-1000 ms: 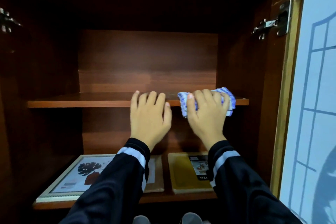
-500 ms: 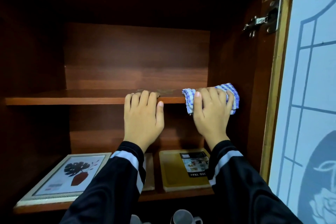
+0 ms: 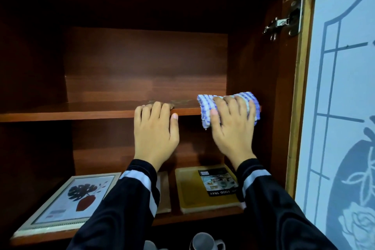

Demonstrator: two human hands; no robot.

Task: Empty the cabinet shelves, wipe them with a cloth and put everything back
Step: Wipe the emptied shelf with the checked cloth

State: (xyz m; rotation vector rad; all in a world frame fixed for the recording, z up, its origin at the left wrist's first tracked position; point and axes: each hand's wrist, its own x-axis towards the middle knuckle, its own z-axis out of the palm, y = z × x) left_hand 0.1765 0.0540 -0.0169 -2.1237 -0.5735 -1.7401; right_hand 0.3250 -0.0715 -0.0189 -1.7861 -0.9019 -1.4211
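A dark wooden cabinet stands open in front of me. Its upper shelf [image 3: 81,114] is bare. My left hand [image 3: 156,132] rests on that shelf's front edge, fingers curled over the lip, holding nothing. My right hand [image 3: 233,128] presses a blue-and-white checked cloth [image 3: 207,107] against the shelf's right end, close to the cabinet's right wall. On the lower shelf [image 3: 182,217] lie a framed leaf picture [image 3: 67,203] at the left and a yellow food tray [image 3: 192,191] at the right.
The cabinet's right door [image 3: 341,107], with frosted patterned glass, stands open at the right on a metal hinge [image 3: 284,23]. Below the lower shelf, the tops of two grey mugs [image 3: 205,241] show at the frame's bottom edge. A brown flat board [image 3: 164,193] lies between picture and tray.
My right hand has slid the cloth to the right along the upper shelf's edge toward the cabinet wall. My left hand stayed on the edge. My view shifted slightly left and closer.
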